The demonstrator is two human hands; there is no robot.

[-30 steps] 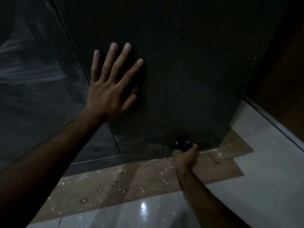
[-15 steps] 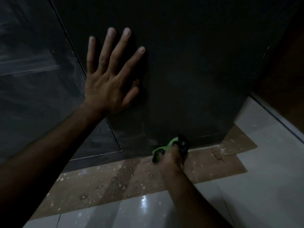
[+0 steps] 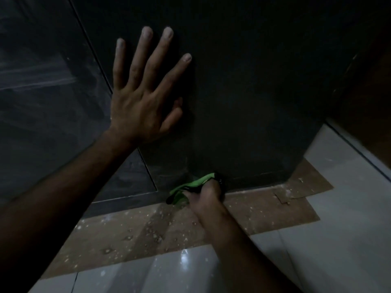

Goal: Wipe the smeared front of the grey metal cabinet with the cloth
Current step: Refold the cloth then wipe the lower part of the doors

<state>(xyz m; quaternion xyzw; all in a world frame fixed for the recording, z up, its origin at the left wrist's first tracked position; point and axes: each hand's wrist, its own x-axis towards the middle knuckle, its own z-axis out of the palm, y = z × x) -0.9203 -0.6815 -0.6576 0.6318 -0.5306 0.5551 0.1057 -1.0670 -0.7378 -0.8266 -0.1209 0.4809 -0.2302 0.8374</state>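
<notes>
The dark grey metal cabinet [image 3: 254,92] fills the upper middle of the head view, its front reaching down to the floor. My left hand [image 3: 143,98] lies flat on the cabinet front with fingers spread. My right hand [image 3: 206,193] grips a bunched green cloth [image 3: 190,185] and holds it against the bottom edge of the cabinet front, just above the floor. A small dark part of the cloth shows beside my fingers. Faint pale smears show low on the front, left of the cloth.
A dark panel wrapped in shiny plastic film [image 3: 42,81] stands to the left of the cabinet. Brown speckled cardboard [image 3: 148,229] covers the floor under the cabinet. Glossy white tiles [image 3: 317,250] lie in front and right. A brown wall [image 3: 370,102] rises at right.
My right hand has slid left along the cabinet's bottom edge, and the green cloth now shows more. My left hand stays flat on the front.
</notes>
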